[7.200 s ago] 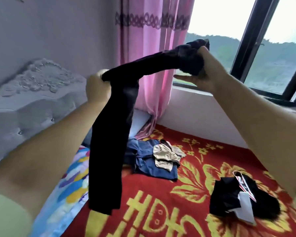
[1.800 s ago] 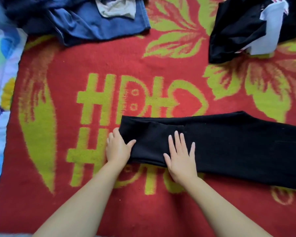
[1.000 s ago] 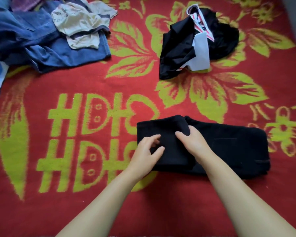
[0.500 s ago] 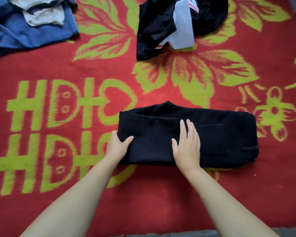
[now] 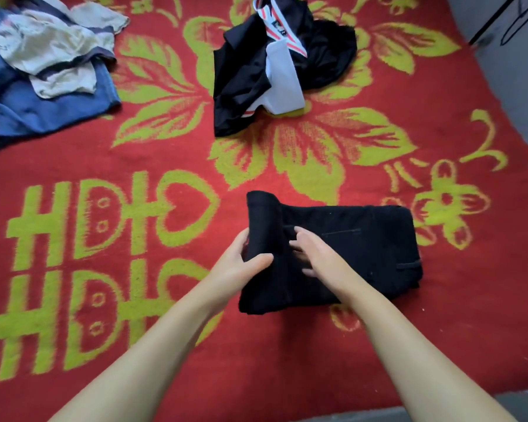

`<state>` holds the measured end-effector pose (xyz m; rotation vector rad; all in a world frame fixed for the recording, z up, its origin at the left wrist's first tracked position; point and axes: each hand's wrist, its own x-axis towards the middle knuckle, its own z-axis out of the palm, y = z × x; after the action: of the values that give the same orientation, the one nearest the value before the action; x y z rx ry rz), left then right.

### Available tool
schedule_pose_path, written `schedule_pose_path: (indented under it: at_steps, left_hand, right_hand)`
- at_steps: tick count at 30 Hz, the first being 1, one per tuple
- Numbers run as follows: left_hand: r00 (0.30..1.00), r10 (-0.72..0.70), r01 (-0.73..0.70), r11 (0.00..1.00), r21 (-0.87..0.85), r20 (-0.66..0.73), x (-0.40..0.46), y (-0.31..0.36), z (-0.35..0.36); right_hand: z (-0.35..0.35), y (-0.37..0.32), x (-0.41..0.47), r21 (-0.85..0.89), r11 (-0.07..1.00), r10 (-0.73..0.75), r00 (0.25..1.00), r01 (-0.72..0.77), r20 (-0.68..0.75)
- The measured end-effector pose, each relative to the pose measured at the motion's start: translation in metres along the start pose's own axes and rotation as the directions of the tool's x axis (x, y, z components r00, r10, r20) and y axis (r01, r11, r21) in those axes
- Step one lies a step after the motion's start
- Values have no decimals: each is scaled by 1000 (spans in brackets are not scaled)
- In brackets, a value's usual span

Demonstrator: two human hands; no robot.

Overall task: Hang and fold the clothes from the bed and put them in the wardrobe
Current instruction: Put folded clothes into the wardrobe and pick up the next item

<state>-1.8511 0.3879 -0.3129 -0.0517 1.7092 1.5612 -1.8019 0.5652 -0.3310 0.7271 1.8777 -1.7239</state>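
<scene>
At centre frame, soft black trousers (image 5: 342,248) lie folded into a thick rectangle on the fuzzy red-and-yellow bed blanket (image 5: 165,300). The left hand (image 5: 241,263) grips their raised left end, now lifted from flat; the right hand (image 5: 314,254) curls into the fold beside it. Crumpled blue jeans (image 5: 43,108) sit upper left, a black-and-white garment (image 5: 275,65) top centre.
</scene>
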Motion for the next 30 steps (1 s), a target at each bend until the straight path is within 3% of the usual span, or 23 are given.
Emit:
schedule_pose_path:
  at_steps: [2, 4, 7, 9, 12, 15, 17, 19, 20, 22, 25, 28, 30]
  left_hand:
    - [992, 66, -73, 996, 60, 103, 1, 14, 33]
    - [982, 70, -97, 984, 150, 175, 10, 20, 72]
    - [967, 56, -128, 950, 284, 248, 23, 11, 115]
    - [945, 102, -236, 871, 430, 312, 27, -2, 135]
    - [918, 165, -388, 567, 727, 361, 38, -32, 142]
    - [930, 84, -369, 191, 910, 359, 54, -65, 140]
    - [934, 37, -356, 72, 932, 354, 62, -81, 140]
    - [943, 25, -334, 14, 943, 333, 64, -89, 142]
    - [948, 27, -317, -18, 948, 317, 63, -92, 144]
    - [961, 52, -267, -78, 960, 272, 60, -95, 150]
    - [979, 94, -173, -85, 981, 181, 60, -96, 167]
    - [989, 118, -82, -60, 995, 88, 69, -98, 186]
    - [989, 138, -47, -89, 995, 59, 73, -100, 192]
  right_hand:
    - [-15, -19, -16, -40, 997, -62, 998, 63, 17]
    - [-40, -25, -26, -129, 986, -121, 985, 105, -125]
    - [-91, -13, -21, -208, 978, -107, 917, 27, -384]
    - [-130, 6, -13, -219, 973, -47, 874, -69, -483]
    - [-169, 45, 1, -258, 948, 8, 827, -185, -562]
    - [-181, 89, 15, -464, 853, -31, 865, -238, -501]
    - [-178, 105, 21, -586, 744, -32, 859, -322, -512]
    - [-170, 106, 19, -714, 611, -169, 825, -342, -540]
    - [-165, 104, 14, -805, 523, -305, 821, -280, -483]
    - [-156, 107, 2, -943, 330, -471, 859, -40, -202]
    - [-151, 127, -18, -970, 117, -383, 911, 211, 152]
    - [-160, 145, -14, -979, -75, -297, 933, 187, 201]
    - [-164, 148, -8, -981, -123, -285, 941, 153, 182]
